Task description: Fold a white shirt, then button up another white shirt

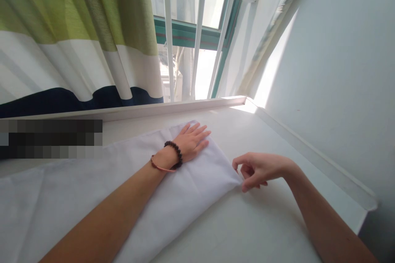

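Note:
A folded white cloth [197,185] lies on the white surface, running from the left edge of the view to a pointed corner near the middle. My left hand [191,141] rests flat near its far edge, palm down with the fingers spread. Two bracelets, one of dark beads, circle that wrist. At the pointed corner on the right, my right hand [257,170] has its fingers curled and its thumb against the cloth's tip. The exact contact of those fingertips is partly hidden.
The white surface [247,230] has a raised back ledge [185,108] and meets a pale wall [345,90] on the right. Behind it are white window bars [197,41] and a green, white and navy curtain [86,41]. A pixelated dark patch covers the left side.

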Demonstrator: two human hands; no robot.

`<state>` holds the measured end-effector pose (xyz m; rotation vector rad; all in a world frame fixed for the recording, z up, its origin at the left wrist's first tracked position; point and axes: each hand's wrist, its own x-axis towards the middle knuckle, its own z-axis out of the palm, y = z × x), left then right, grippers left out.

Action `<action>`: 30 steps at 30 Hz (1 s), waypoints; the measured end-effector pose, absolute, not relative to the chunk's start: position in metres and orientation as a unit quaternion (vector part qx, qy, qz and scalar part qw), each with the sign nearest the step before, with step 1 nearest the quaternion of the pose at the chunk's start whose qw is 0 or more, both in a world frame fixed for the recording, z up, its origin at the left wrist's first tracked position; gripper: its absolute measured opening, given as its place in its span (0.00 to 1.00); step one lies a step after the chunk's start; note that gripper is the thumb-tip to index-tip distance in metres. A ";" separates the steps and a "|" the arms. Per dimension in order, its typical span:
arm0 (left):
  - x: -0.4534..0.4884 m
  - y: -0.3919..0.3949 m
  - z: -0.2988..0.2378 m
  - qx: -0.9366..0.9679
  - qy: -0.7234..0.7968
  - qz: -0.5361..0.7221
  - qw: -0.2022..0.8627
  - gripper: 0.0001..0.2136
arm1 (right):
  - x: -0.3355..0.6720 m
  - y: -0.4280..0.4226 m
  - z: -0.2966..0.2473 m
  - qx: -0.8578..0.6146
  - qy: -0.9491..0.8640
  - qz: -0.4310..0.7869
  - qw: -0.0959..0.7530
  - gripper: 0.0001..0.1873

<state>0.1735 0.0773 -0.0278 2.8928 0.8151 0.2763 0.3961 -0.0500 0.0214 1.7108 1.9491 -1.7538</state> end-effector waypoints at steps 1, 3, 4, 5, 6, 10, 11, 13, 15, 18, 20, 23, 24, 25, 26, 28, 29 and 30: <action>0.173 0.077 -0.028 0.956 0.270 0.092 0.061 0.23 | 0.396 -0.050 0.021 0.548 0.625 -0.555 0.018 0.14; 0.173 0.077 -0.027 0.957 0.269 0.094 0.061 0.23 | 0.397 -0.050 0.023 0.551 0.628 -0.548 0.038 0.13; 0.173 0.077 -0.027 0.957 0.268 0.094 0.060 0.23 | 0.398 -0.051 0.024 0.554 0.627 -0.546 0.043 0.13; 0.173 0.076 -0.027 0.957 0.267 0.093 0.060 0.22 | 0.399 -0.051 0.025 0.557 0.625 -0.545 0.046 0.12; 0.173 0.076 -0.027 0.958 0.266 0.092 0.060 0.22 | 0.400 -0.052 0.027 0.560 0.621 -0.546 0.047 0.11; 0.174 0.076 -0.027 0.958 0.265 0.093 0.062 0.22 | 0.400 -0.052 0.027 0.557 0.621 -0.550 0.036 0.08; 0.174 0.076 -0.027 0.957 0.266 0.094 0.062 0.22 | 0.399 -0.052 0.026 0.554 0.623 -0.552 0.032 0.07; 0.174 0.076 -0.027 0.957 0.267 0.094 0.063 0.23 | 0.397 -0.051 0.024 0.548 0.620 -0.560 0.027 0.07; 0.174 0.076 -0.027 0.957 0.266 0.093 0.062 0.23 | 0.394 -0.050 0.022 0.543 0.614 -0.571 0.032 0.11; 0.174 0.076 -0.027 0.958 0.265 0.093 0.061 0.23 | 0.392 -0.050 0.022 0.541 0.608 -0.578 0.052 0.11; 0.174 0.076 -0.026 0.957 0.266 0.095 0.059 0.22 | 0.392 -0.050 0.023 0.546 0.607 -0.575 0.059 0.09; 0.174 0.076 -0.026 0.958 0.264 0.098 0.057 0.22 | 0.397 -0.052 0.028 0.560 0.604 -0.564 0.060 0.04; 0.174 0.076 -0.026 0.958 0.263 0.097 0.058 0.22 | 0.399 -0.053 0.030 0.566 0.603 -0.559 0.058 0.04; 0.174 0.075 -0.026 0.958 0.264 0.095 0.058 0.22 | 0.402 -0.054 0.032 0.573 0.601 -0.555 0.054 0.04; 0.174 0.075 -0.025 0.958 0.265 0.093 0.058 0.23 | 0.405 -0.055 0.033 0.578 0.599 -0.553 0.048 0.03; 0.174 0.075 -0.025 0.958 0.268 0.091 0.054 0.23 | 0.408 -0.056 0.034 0.583 0.594 -0.553 0.035 0.04; 0.174 0.075 -0.025 0.958 0.268 0.090 0.052 0.23 | 0.408 -0.056 0.033 0.583 0.591 -0.557 0.032 0.05; 0.174 0.075 -0.025 0.958 0.267 0.091 0.050 0.23 | 0.407 -0.055 0.032 0.582 0.587 -0.562 0.032 0.06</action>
